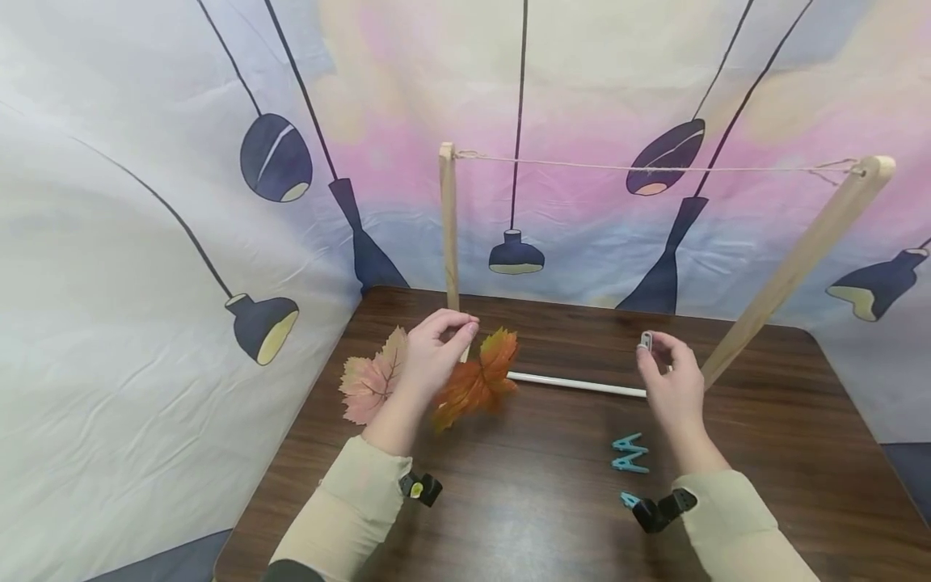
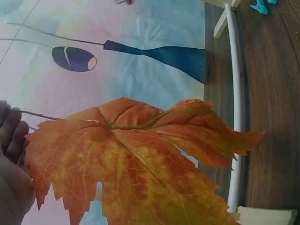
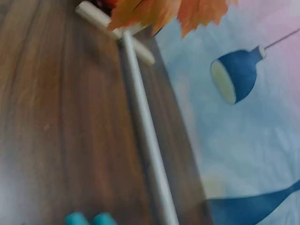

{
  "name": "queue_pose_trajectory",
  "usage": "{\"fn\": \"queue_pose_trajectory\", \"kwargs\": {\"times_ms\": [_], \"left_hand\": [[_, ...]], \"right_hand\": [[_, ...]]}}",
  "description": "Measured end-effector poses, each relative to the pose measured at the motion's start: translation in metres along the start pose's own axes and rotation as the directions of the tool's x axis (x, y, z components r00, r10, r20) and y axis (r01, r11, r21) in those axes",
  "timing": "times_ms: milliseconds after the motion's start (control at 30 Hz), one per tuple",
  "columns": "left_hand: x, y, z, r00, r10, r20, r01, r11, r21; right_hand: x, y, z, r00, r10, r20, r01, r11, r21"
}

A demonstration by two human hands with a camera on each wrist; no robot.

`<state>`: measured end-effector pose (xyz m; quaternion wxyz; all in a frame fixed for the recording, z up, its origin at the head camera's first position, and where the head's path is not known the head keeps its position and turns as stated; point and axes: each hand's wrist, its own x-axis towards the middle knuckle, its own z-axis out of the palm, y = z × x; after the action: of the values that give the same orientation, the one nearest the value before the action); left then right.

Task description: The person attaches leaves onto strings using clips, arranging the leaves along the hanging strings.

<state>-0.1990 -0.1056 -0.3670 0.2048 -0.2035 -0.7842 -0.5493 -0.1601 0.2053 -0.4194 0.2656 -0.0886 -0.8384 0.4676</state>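
My left hand (image 1: 432, 347) pinches the thin stem of an orange leaf (image 1: 480, 384), which hangs below the fingertips. Seen close up in the left wrist view, the orange leaf (image 2: 136, 164) spreads out from the fingers (image 2: 13, 133) at the left edge. A pale pink leaf (image 1: 367, 384) shows just left of that hand, partly behind it. On the right, my right hand (image 1: 675, 376) holds a small whitish clip (image 1: 646, 340) between thumb and fingers, its tip pointing up. The right wrist view shows part of the orange leaf (image 3: 164, 11) but not the hand.
Behind the hands stands a wooden frame (image 1: 793, 271) with a string (image 1: 567, 164) tied between its posts and a white bar (image 1: 575, 383) low down. Several teal clips (image 1: 629, 462) lie on the brown table (image 1: 538, 501), left of the right forearm. A patterned cloth (image 1: 582, 89) hangs behind.
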Motion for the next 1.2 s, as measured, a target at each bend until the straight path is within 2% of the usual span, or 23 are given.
{"fn": "queue_pose_trajectory", "kwargs": {"times_ms": [133, 300, 467, 633, 767, 1033, 1200], "left_hand": [[0.011, 0.001, 0.004, 0.996, -0.029, 0.084, 0.028, 0.999, 0.021], [0.023, 0.007, 0.008, 0.990, -0.055, 0.129, 0.053, 0.998, 0.021], [0.035, 0.013, 0.013, 0.979, -0.088, 0.183, 0.081, 0.996, 0.043], [0.046, 0.015, 0.017, 0.977, -0.097, 0.188, 0.091, 0.995, 0.039], [0.052, 0.015, 0.020, 0.973, -0.097, 0.208, 0.090, 0.995, 0.042], [0.061, 0.018, 0.022, 0.969, -0.120, 0.216, 0.112, 0.993, 0.049], [0.073, 0.022, 0.024, 0.966, -0.121, 0.228, 0.113, 0.993, 0.047]], "right_hand": [[0.010, -0.015, 0.005, 0.999, -0.015, -0.030, 0.016, 0.999, 0.050], [0.020, -0.033, 0.009, 1.000, 0.009, -0.029, -0.005, 0.993, 0.118], [0.033, -0.053, 0.009, 1.000, -0.013, -0.025, 0.016, 0.991, 0.130], [0.046, -0.076, 0.008, 0.999, -0.044, 0.006, 0.043, 0.985, 0.165], [0.052, -0.090, 0.007, 0.997, -0.080, 0.002, 0.079, 0.979, 0.190], [0.057, -0.109, 0.007, 0.993, -0.114, 0.019, 0.106, 0.960, 0.259], [0.062, -0.122, 0.006, 0.988, -0.149, 0.033, 0.133, 0.945, 0.298]]}}
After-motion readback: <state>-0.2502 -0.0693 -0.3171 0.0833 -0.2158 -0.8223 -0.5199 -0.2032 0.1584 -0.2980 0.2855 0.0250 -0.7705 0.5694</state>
